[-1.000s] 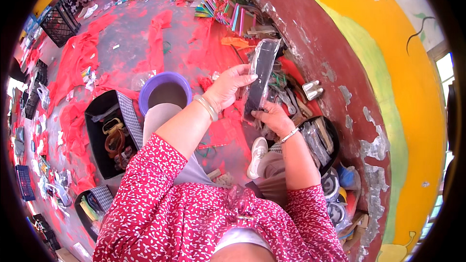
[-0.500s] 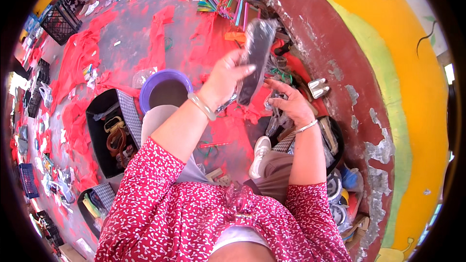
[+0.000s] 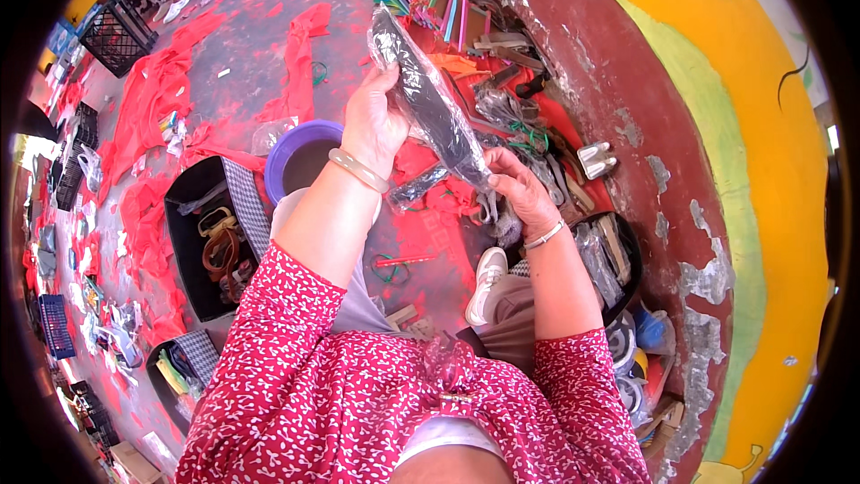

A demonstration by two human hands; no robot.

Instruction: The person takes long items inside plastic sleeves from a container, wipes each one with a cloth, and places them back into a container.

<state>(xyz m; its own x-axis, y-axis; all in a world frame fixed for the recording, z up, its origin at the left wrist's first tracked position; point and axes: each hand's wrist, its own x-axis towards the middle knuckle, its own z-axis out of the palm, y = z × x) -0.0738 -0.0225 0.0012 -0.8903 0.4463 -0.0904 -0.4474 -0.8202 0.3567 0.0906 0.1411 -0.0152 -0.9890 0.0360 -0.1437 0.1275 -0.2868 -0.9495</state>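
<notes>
Plastic-wrapped dark item (image 3: 428, 99) between both hands (image 3: 448, 157)

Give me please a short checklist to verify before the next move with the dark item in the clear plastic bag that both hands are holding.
1. Left hand has a grip on the bagged dark item near its upper part: ok.
2. Right hand holds the lower end of the bag: ok.
3. Bag is lifted free of the pile of packets along the wall: ok.
4. Bag closed or sealed: cannot tell, the plastic glares.
5. Purple bowl and black box lie uncovered, left of the hands: ok.
6. Item sits fully inside the bag: cannot tell.
</notes>
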